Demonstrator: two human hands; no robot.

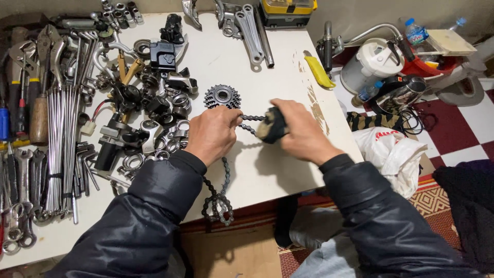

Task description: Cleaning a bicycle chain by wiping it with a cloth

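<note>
Item: bicycle chain, dark, greasy. Stretched taut between both hands at table centre; rest trails down past the left wrist and hangs in loops over the near table edge.
Left hand: grip closed, pinching chain at its left end.
Right hand: grip clamped round a dark rag, rag wrapped on chain.
Adj.: toothed cassette sprocket, just behind left hand, apart from chain.
Table: white, scuffed.
Left side: heap of black/chrome bike parts, bundle of spokes, spanners.
Rear: crank arms, yellow utility knife.
Floor, right: white plastic bag.
</note>
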